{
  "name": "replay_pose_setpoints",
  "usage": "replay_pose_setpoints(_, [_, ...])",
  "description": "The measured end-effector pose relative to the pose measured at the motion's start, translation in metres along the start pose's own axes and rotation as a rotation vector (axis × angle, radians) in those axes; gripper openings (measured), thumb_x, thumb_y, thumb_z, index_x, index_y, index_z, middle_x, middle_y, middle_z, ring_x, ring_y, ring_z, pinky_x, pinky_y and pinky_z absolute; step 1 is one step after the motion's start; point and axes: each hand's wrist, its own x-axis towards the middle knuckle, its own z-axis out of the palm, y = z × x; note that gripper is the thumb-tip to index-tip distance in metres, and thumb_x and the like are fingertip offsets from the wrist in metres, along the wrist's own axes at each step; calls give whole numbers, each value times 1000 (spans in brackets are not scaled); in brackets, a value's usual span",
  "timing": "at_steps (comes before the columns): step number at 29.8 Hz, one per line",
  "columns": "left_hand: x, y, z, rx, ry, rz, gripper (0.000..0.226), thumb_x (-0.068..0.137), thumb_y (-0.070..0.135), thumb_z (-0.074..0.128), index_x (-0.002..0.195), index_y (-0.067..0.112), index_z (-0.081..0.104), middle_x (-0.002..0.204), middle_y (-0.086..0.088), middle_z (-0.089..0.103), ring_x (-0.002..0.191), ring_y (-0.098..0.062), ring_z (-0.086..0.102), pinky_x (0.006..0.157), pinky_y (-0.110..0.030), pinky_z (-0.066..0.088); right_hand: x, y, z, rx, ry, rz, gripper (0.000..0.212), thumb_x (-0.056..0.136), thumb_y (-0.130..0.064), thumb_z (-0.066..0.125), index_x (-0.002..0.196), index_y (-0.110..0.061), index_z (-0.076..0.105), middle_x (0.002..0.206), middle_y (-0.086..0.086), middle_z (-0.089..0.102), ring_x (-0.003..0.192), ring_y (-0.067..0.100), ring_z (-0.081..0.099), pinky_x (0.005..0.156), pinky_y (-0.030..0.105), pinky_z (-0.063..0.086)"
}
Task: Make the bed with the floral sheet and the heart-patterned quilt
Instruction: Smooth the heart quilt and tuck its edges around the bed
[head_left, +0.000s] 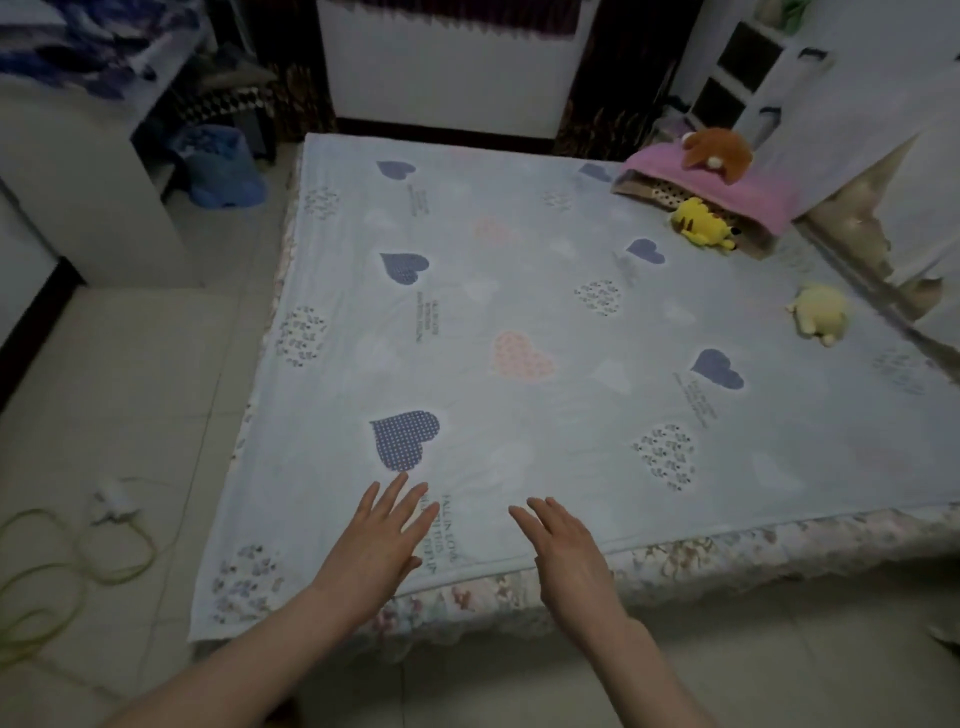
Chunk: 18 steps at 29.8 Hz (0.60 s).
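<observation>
Flat over the whole top of the bed, a pale blue quilt (519, 312) with blue, pink and flowery heart shapes, reaching from the near edge to the far one. Under it, a flowery bed sheet (727, 556) with a frilly edge, peeking out along the near side and down the left side. Out over the near part of the quilt, the left hand (384, 540), palm down, fingers straight and a little spread, holding nothing. Just beside it, the right hand (566, 545), also palm down, fingers straight, holding nothing. Hard to tell whether resting on the quilt or just above it. Just past the left fingertips, a dark blue dotted heart (405, 439). In the far right corner, a pink cloth (727, 192) over a brown dotted pillow (649, 192), with a brown fluffy toy (719, 148) on top and a bright yellow soft toy (701, 223) against the front. Alone near the right edge, a pale yellow soft toy (821, 312). On the pale tiled floor (130, 389) to the left, a thin green cord (78, 561) in loops beside a small white plug (111, 501). Near the far left corner of the bed, a blue bag-like thing (218, 166) on the floor.
</observation>
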Motion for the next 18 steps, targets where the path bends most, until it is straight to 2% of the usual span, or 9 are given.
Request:
replay_pose_setpoints(2, [6,9,25,-30,-76,-16,82,49,41,96,124,22,67,131,-7,63,124,-32,58,110,-48,36,5,23,23,14,-32,-3,95,31,16,79,116,-23,69,120,6,68,105,25,69,83,32,56])
replay_pose_setpoints(5, [24,10,75,-61,-181,-18,84,33,41,99,111,24,74,118,-5,70,111,-27,67,94,-46,50,25,45,67,59,-144,-40,82,28,4,85,103,-26,67,107,-2,67,87,18,68,66,26,54])
replay_pose_setpoints(7, [30,9,88,-76,-243,-8,87,22,36,99,105,23,76,111,-5,72,104,-26,69,87,-44,57,32,46,82,73,-195,-28,77,30,2,82,99,-28,64,102,-7,65,81,16,64,61,23,49])
replay_pose_setpoints(10, [56,-1,129,-59,-284,-2,77,21,34,97,94,24,75,98,-2,71,85,-21,69,70,-31,60,53,57,129,66,-185,-37,70,36,1,76,98,-26,64,100,-5,64,79,18,63,59,27,49])
replay_pose_setpoints(12, [70,-7,159,-88,-345,-44,71,21,38,95,86,24,71,86,1,66,70,-16,63,51,-25,53,69,63,159,46,-203,-31,66,36,1,77,96,-25,65,95,-3,64,75,19,62,56,26,47])
replay_pose_setpoints(13, [73,-5,156,-85,-392,-51,70,21,40,95,84,24,70,83,1,64,67,-15,60,46,-25,49,71,63,160,19,-245,-28,67,31,0,79,91,-24,66,90,-3,64,70,18,61,52,25,44])
replay_pose_setpoints(14, [77,-6,172,-80,-425,-53,69,27,41,94,89,23,69,87,0,63,70,-16,59,48,-26,48,77,66,175,-6,-285,-32,68,24,-1,80,86,-24,66,84,-4,62,66,17,59,49,24,40])
replay_pose_setpoints(16, [85,-11,199,-84,-524,-89,63,64,39,84,118,18,60,114,-6,58,97,-23,57,69,-32,50,95,72,203,-77,-343,-37,66,14,-2,79,74,-23,63,73,-4,56,58,16,55,46,24,30])
replay_pose_setpoints(18, [87,-19,235,-61,-596,-61,54,86,31,66,134,15,45,130,-9,48,112,-26,50,85,-37,46,112,81,236,-149,-350,-74,61,13,-3,80,68,-22,61,67,-4,54,54,15,53,44,24,33])
